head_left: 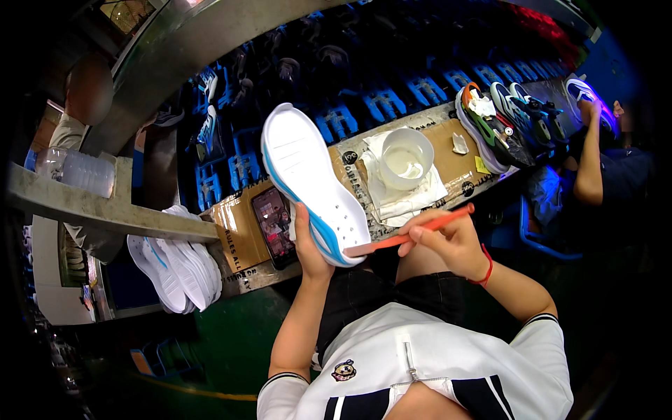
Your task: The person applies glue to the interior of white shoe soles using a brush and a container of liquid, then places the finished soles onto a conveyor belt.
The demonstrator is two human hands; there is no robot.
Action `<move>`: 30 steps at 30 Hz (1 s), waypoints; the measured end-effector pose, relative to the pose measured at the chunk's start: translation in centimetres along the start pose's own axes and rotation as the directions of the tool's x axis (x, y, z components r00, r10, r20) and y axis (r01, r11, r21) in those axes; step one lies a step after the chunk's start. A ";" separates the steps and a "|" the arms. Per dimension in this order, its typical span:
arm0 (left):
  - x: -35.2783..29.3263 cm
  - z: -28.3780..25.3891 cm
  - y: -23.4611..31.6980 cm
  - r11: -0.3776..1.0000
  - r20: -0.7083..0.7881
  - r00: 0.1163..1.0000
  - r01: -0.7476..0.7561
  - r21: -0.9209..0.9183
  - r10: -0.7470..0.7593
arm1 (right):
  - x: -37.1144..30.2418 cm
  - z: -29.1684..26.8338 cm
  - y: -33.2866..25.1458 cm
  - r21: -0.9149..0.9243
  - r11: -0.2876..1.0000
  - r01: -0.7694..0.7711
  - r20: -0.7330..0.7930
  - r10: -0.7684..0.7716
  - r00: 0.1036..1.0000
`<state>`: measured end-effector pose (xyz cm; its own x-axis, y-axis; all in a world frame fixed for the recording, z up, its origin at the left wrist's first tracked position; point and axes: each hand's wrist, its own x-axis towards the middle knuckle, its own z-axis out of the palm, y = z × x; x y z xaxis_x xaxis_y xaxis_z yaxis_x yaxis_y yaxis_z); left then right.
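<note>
My left hand (310,245) grips a white shoe sole (311,168) with a blue stripe along its side wall. The sole is tilted, its inner face turned up, with small holes showing near the close end. In my right hand (448,243) is an orange-handled brush (392,242). Its flat tip touches or lies just over the near end of the sole; I cannot tell which. Beyond my right hand stands a translucent bowl (428,152) holding a little pale liquid, on crumpled white tissue (427,194).
A phone (273,222) lies on the cardboard-covered bench (234,241). Several white soles (189,269) are stacked at left, below a metal rail (105,199). Finished-looking shoes (483,133) stand at right. Blue racks (383,103) run behind. Another person's arm (590,157) is at far right.
</note>
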<state>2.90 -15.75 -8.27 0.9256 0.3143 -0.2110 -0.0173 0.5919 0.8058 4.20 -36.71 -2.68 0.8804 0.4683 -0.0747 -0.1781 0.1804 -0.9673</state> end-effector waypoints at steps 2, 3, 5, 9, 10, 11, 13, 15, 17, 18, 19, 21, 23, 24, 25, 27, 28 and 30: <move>-1.0 0.4 0.1 0.995 0.021 0.995 0.096 -0.032 -0.095 | 1.8 -1.3 -0.8 -0.034 0.996 -0.080 0.017 0.080 0.997; -1.5 0.4 0.2 0.985 0.121 0.980 0.165 -0.046 -0.158 | 2.9 -1.9 -0.9 -0.091 0.995 -0.033 0.015 0.035 0.999; -2.7 0.0 0.2 0.937 0.204 0.921 0.346 -0.046 -0.331 | 5.6 -3.5 -1.0 -0.188 0.981 0.037 -0.028 -0.043 0.999; -3.4 -0.1 1.1 0.732 0.550 0.706 0.641 -0.229 -0.446 | 11.4 -6.7 -2.7 -0.268 0.920 0.285 -0.104 -0.321 0.941; -3.5 -0.3 1.3 0.735 0.536 0.713 0.638 -0.228 -0.452 | 11.3 -6.3 -3.4 -0.280 0.907 0.316 -0.045 -0.341 0.939; -3.7 -0.3 1.7 0.738 0.522 0.720 0.635 -0.227 -0.458 | 11.3 -6.0 -4.1 -0.290 0.892 0.348 0.014 -0.359 0.933; -4.1 -0.3 2.0 0.710 0.523 0.714 0.653 -0.262 -0.464 | 10.9 -5.7 -4.6 -0.423 0.817 0.392 0.078 -0.397 0.914; -3.9 0.1 2.3 0.715 0.525 0.721 0.645 -0.271 -0.452 | 11.2 -6.4 -4.2 -0.531 0.703 0.474 0.113 -0.495 0.861; -3.4 0.1 2.2 0.762 0.551 0.722 0.610 -0.219 -0.419 | 10.6 -7.0 -3.5 -0.577 0.691 0.435 0.074 -0.486 0.871; -3.0 0.2 2.3 0.809 0.478 0.781 0.548 -0.214 -0.402 | 10.1 -6.9 -3.2 -0.616 0.663 0.426 0.084 -0.482 0.872; -2.7 0.2 2.4 0.850 0.401 0.834 0.486 -0.203 -0.380 | 9.5 -6.4 -2.8 -0.615 0.655 0.439 0.098 -0.488 0.867; -1.9 0.2 2.3 0.937 0.256 0.924 0.325 -0.131 -0.285 | 7.6 -4.8 -1.5 -0.608 0.643 0.465 0.130 -0.498 0.857; -0.8 0.3 1.9 0.985 0.190 0.968 0.172 -0.031 -0.163 | 5.8 -2.8 -1.0 -0.613 0.601 0.513 0.175 -0.530 0.830; -0.2 0.8 1.6 0.994 0.175 0.979 0.103 0.023 -0.105 | 4.9 -2.2 -1.0 -0.598 0.595 0.536 0.174 -0.557 0.812; 0.0 1.6 1.6 1.000 0.137 0.990 0.011 0.001 -0.011 | 4.2 -1.8 -1.0 -0.611 0.565 0.555 0.215 -0.556 0.803; 0.6 1.4 1.7 1.000 0.063 0.998 -0.025 -0.014 0.026 | 3.1 -1.3 -0.9 -0.635 0.527 0.565 0.272 -0.532 0.802; 0.7 1.3 1.9 0.999 0.032 0.999 -0.035 -0.018 0.035 | 2.6 -1.2 -0.7 -0.625 0.567 0.537 0.256 -0.501 0.827; 0.8 0.6 1.6 0.999 -0.004 0.999 -0.048 0.020 0.048 | 1.6 -0.9 -0.3 -0.598 0.641 0.481 0.234 -0.435 0.870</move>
<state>3.87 -14.98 -6.85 0.9221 0.3455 -0.1744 -0.0539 0.5609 0.8262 6.07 -36.76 -2.76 0.7402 0.5312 0.4122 0.5726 -0.1767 -0.8006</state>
